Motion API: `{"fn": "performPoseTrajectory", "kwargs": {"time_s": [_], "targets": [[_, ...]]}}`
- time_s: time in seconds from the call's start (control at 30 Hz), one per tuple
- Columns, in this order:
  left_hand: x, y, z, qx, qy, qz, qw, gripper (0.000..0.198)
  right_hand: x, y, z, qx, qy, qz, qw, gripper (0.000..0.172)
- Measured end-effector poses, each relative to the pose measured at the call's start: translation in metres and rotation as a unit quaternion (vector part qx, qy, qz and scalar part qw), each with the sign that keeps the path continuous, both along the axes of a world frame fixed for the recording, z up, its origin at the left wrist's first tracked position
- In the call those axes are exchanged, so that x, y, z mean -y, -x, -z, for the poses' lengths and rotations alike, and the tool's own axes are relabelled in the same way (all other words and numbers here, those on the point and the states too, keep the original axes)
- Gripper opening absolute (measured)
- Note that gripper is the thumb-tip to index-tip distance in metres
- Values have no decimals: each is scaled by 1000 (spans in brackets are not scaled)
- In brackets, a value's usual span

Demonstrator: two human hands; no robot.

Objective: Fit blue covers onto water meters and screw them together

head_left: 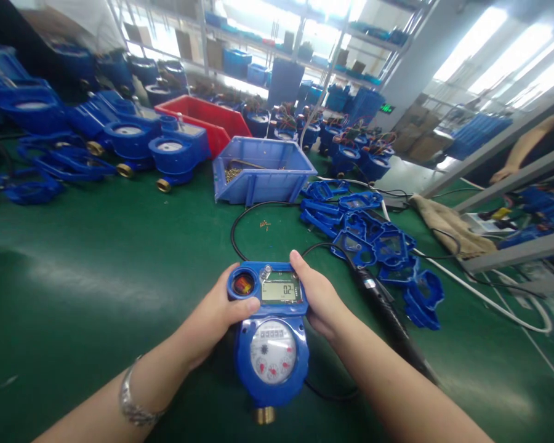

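Observation:
A blue water meter point(270, 332) is held between my two hands over the green bench. Its small LCD reads about 0.2, and below sits a round white dial with red pointers. A brass threaded end sticks out toward me. My left hand point(224, 307) grips the upper left side, its thumb lying under the round dark window. On the upper right edge, my right hand point(318, 295) is closed with its thumb along the display's side. A black electric screwdriver point(388, 314) with a cable lies just right of my right hand.
Behind the meter stands a blue-violet bin point(277, 184) of small screws, beside a red bin point(203, 117). Blue plastic covers point(369, 227) are heaped at right. More water meters point(170, 154) line the left. A few loose screws point(264, 225) lie mid-bench. Another person's arm point(526, 147) shows far right.

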State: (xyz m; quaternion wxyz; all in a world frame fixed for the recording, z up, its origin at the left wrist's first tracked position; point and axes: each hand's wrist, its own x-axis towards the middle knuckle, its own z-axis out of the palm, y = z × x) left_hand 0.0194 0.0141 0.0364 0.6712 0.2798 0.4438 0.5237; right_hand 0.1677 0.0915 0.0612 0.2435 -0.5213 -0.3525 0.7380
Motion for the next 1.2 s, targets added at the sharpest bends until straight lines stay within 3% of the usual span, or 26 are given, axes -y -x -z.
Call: {"fn": "performPoseTrajectory", "kwargs": {"time_s": [0.13, 0.23, 0.33, 0.43, 0.53, 0.63, 0.73, 0.8, 0.9, 0.97, 1.07, 1.13, 1.2], "targets": [[4, 1, -8, 45, 2, 47, 998, 52, 0, -7, -6, -41, -12, -90, 995, 43], [7, 8, -20, 4, -28, 62, 998, 58, 4, -18, -21, -61, -59, -133, 988, 48], [15, 15, -36, -126, -80, 56, 987, 77, 13, -33, -45, -60, -144, -172, 973, 70], [28, 18, -45, -315, -178, 2, 932, 91, 30, -48, -64, -9, -276, -241, 930, 83], [38, 21, -33, -423, -291, -8, 858, 82, 47, -57, -64, 109, -448, -275, 844, 79], [40, 23, -9, -463, -374, 4, 804, 67, 59, -60, -45, 154, -545, -272, 778, 70], [40, 23, 9, -494, -368, -24, 787, 55, 63, -61, -24, 178, -589, -266, 742, 72], [40, 23, 13, -505, -367, -15, 781, 53, 65, -61, -15, 186, -606, -261, 728, 73], [41, 24, 10, -499, -305, 5, 811, 73, 68, -63, -8, 201, -631, -242, 709, 76], [43, 24, 7, -443, -188, -4, 876, 83, 71, -64, -1, 217, -656, -221, 688, 77], [41, 20, 3, -206, 20, 13, 978, 63, 74, -64, 15, 238, -706, -189, 640, 78], [38, 16, 2, -10, 97, 53, 994, 56, 75, -61, 27, 243, -737, -172, 607, 76], [32, 12, 2, 119, 116, 77, 983, 57, 76, -56, 36, 247, -765, -156, 573, 72]]}}
